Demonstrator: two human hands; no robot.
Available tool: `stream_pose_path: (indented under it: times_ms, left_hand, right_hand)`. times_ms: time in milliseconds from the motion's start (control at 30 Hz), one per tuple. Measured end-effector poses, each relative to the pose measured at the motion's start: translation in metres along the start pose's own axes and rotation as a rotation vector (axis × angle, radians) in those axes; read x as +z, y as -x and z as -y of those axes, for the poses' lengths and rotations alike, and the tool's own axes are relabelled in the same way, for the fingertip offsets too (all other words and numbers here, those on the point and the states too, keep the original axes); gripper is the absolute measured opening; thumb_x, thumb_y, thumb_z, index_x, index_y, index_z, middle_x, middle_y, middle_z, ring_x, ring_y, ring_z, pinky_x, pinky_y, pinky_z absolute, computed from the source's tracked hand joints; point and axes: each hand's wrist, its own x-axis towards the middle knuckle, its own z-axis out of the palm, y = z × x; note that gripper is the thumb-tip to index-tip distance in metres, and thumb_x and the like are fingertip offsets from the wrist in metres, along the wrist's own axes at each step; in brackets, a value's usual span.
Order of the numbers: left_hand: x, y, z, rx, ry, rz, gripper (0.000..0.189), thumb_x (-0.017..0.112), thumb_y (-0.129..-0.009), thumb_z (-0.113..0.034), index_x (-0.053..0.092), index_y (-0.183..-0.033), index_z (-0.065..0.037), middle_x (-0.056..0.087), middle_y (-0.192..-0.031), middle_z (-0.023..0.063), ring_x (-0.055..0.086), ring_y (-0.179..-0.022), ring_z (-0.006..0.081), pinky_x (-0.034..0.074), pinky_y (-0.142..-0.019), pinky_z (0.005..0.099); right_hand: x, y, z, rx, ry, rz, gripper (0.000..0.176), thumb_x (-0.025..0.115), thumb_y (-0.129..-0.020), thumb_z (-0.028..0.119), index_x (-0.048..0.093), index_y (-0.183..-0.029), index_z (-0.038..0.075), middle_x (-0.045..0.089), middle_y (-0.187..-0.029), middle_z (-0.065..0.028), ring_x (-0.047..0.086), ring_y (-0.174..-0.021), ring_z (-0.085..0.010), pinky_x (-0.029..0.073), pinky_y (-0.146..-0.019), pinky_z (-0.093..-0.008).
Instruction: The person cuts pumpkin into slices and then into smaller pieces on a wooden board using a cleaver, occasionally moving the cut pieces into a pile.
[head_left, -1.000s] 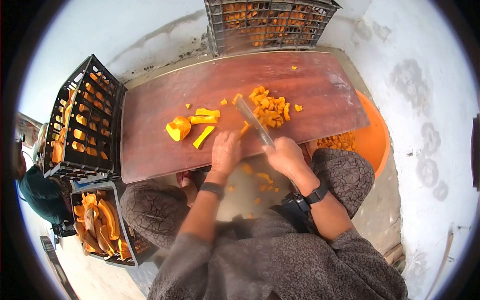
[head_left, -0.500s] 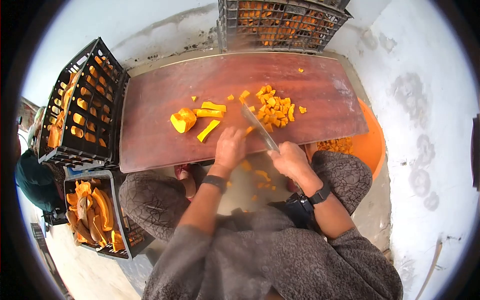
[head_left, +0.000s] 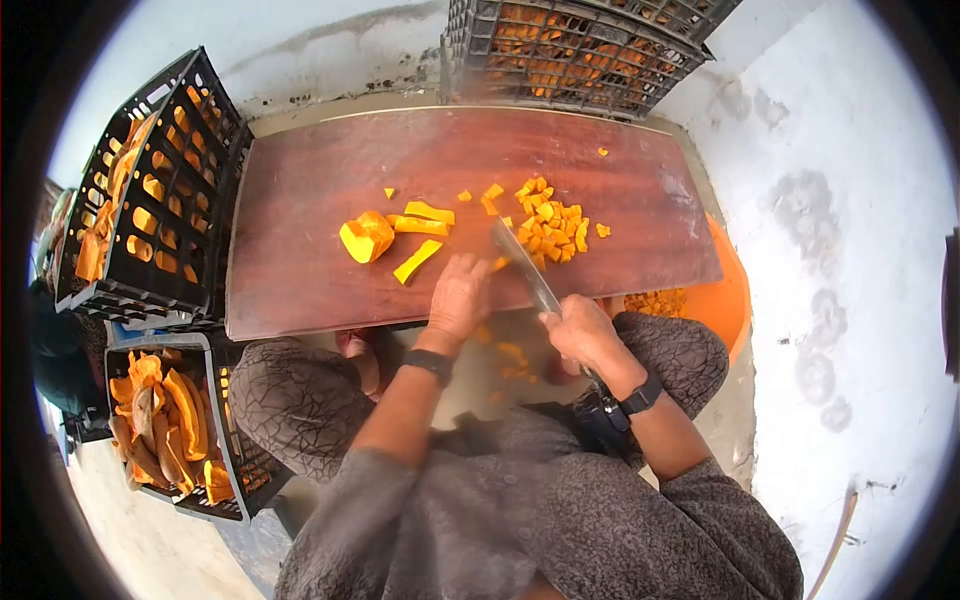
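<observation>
Right hand [head_left: 580, 330] clamped on the knife [head_left: 522, 262] handle, left hand [head_left: 460, 295] pinning a pumpkin strip [head_left: 497, 263] at the cutting board's [head_left: 320, 200] near edge, blade just beside the fingertips: risk that a slip on the wet flesh nicks them.

A rough food-prep yard: black crates [head_left: 150, 215] of orange pumpkin pieces ring a low wooden worktop [head_left: 330, 170] on bare concrete floor [head_left: 850, 150].
</observation>
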Motion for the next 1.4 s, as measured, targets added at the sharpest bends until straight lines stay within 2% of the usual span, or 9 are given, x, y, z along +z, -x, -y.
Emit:
stream_pose_path:
  times_ms: [100,167,400,567,800,867,1067,1167,1400]
  left_hand:
    - [-0.004,-0.001,-0.003,-0.030,0.018,0.038,0.017,0.062,-0.077,0.001,0.062,-0.094,-0.002,0.056,-0.089,0.0178,0.055,-0.088,0.0398,0.048,-0.078,0.0455]
    - [-0.004,-0.001,-0.003,-0.042,0.030,0.046,0.018,0.061,-0.076,0.002,0.062,-0.093,-0.002,0.056,-0.089,0.0178,0.055,-0.087,0.0396,0.048,-0.078,0.0453]
    - [-0.002,-0.002,-0.001,-0.037,0.056,0.046,0.023,0.061,-0.073,0.006,0.062,-0.094,-0.003,0.057,-0.090,0.0177,0.055,-0.091,0.0401,0.048,-0.082,0.0458]
    - [-0.005,-0.001,0.000,-0.029,0.061,0.049,0.022,0.062,-0.076,0.003,0.063,-0.097,-0.003,0.057,-0.093,0.0177,0.056,-0.093,0.0402,0.049,-0.083,0.0461]
    - [-0.006,-0.002,-0.008,-0.064,0.065,0.040,0.028,0.062,-0.074,0.001,0.064,-0.102,-0.003,0.058,-0.094,0.0180,0.056,-0.095,0.0389,0.049,-0.085,0.0463]
    - [-0.002,-0.001,-0.006,-0.045,0.063,0.017,0.027,0.062,-0.075,0.001,0.065,-0.101,-0.004,0.059,-0.095,0.0181,0.056,-0.095,0.0390,0.050,-0.084,0.0463]
    - [-0.005,-0.006,-0.009,-0.087,0.072,0.038,0.025,0.061,-0.076,0.003,0.065,-0.100,-0.003,0.061,-0.098,0.0183,0.058,-0.098,0.0397,0.049,-0.087,0.0454]
    - [-0.005,-0.006,-0.009,-0.098,0.079,0.047,0.025,0.061,-0.075,0.004,0.064,-0.098,-0.002,0.061,-0.098,0.0182,0.057,-0.098,0.0400,0.049,-0.087,0.0459]
    - [-0.003,-0.006,-0.008,-0.078,0.058,0.043,0.025,0.060,-0.074,0.004,0.062,-0.098,-0.003,0.059,-0.095,0.0172,0.056,-0.096,0.0400,0.049,-0.086,0.0457]
  right_hand:
    - [-0.001,-0.003,0.006,0.003,0.021,0.014,0.033,0.062,-0.091,0.027,0.069,-0.091,-0.006,0.067,-0.094,-0.0296,0.065,-0.094,-0.0452,0.050,-0.083,-0.0497]
    - [0.003,-0.011,0.006,-0.036,0.066,0.071,0.039,0.059,-0.094,0.026,0.066,-0.080,-0.010,0.064,-0.063,-0.0228,0.069,-0.065,-0.0357,0.053,-0.069,-0.0435]
    - [-0.001,-0.034,0.025,-0.096,0.120,0.155,0.035,0.056,-0.094,0.021,0.066,-0.086,-0.012,0.065,-0.064,-0.0229,0.067,-0.055,-0.0347,0.053,-0.059,-0.0430]
    - [0.003,-0.034,0.025,0.043,-0.204,0.127,0.035,0.056,-0.095,0.021,0.062,-0.087,-0.012,0.062,-0.059,-0.0189,0.065,-0.050,-0.0283,0.052,-0.046,-0.0381]
    - [0.000,-0.023,0.005,0.017,-0.266,0.045,0.038,0.058,-0.096,0.024,0.061,-0.081,-0.010,0.061,-0.057,-0.0154,0.062,-0.047,-0.0242,0.050,-0.045,-0.0374]
    - [-0.004,-0.014,0.002,0.033,-0.314,0.028,0.032,0.060,-0.095,0.023,0.064,-0.079,-0.005,0.063,-0.059,-0.0156,0.064,-0.050,-0.0275,0.050,-0.052,-0.0408]
    - [-0.005,-0.002,0.000,0.053,-0.236,0.053,0.035,0.061,-0.094,0.026,0.065,-0.079,-0.005,0.064,-0.061,-0.0179,0.065,-0.052,-0.0300,0.051,-0.055,-0.0431]
    - [-0.002,0.000,-0.002,0.014,-0.243,0.070,0.038,0.058,-0.096,0.026,0.062,-0.073,-0.004,0.059,-0.054,-0.0119,0.061,-0.049,-0.0218,0.048,-0.050,-0.0376]
    - [0.003,-0.005,-0.006,-0.021,-0.196,0.076,0.039,0.058,-0.096,0.026,0.061,-0.076,-0.006,0.060,-0.056,-0.0132,0.062,-0.049,-0.0224,0.048,-0.048,-0.0386]
